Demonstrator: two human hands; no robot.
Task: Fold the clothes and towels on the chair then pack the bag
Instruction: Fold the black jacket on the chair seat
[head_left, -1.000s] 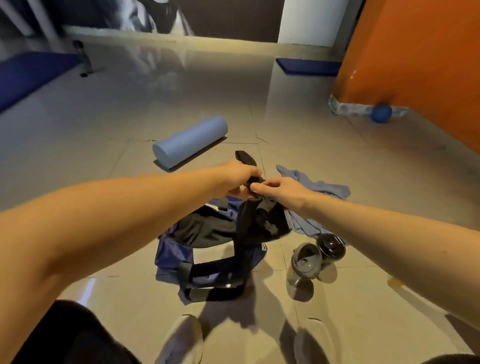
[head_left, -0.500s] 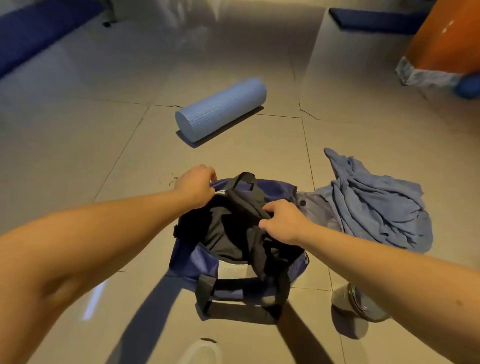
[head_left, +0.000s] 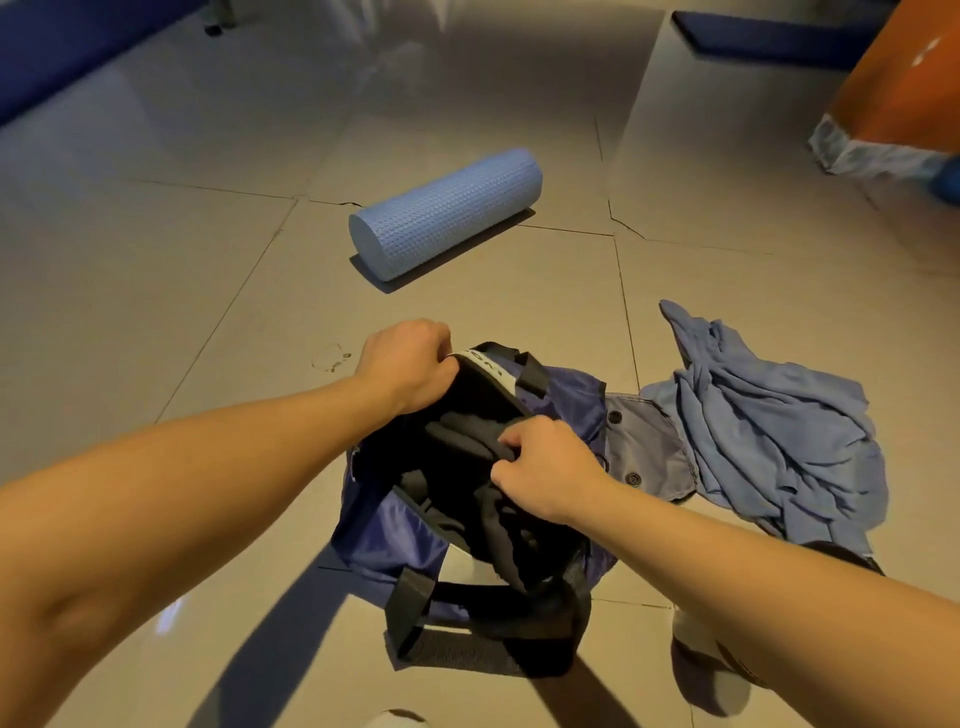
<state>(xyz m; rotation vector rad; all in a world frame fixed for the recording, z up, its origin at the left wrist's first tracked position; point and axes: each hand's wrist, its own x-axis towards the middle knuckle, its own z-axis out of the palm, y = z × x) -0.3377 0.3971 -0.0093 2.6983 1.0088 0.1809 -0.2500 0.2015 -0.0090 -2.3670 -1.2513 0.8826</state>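
Bag (head_left: 384, 540) on floor (head_left: 208, 291), near centre, mouth open. Left grip (head_left: 410, 364) curled tight on its far rim; right grip (head_left: 545, 467) bunched round black garment (head_left: 457, 441) inside. Risk — stuffing would undo the garment's folds; crumpled blue cloth (head_left: 769, 431) at right lies unpacked.

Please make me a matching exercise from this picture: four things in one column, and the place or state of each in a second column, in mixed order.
1. roller
2. bag
3. blue cloth
4. left hand

a. crumpled on the floor, right of the bag
b. grips the bag's far rim
c. lying on its side, beyond the bag
d. open, with black clothes inside

Pairs: 1-c, 2-d, 3-a, 4-b
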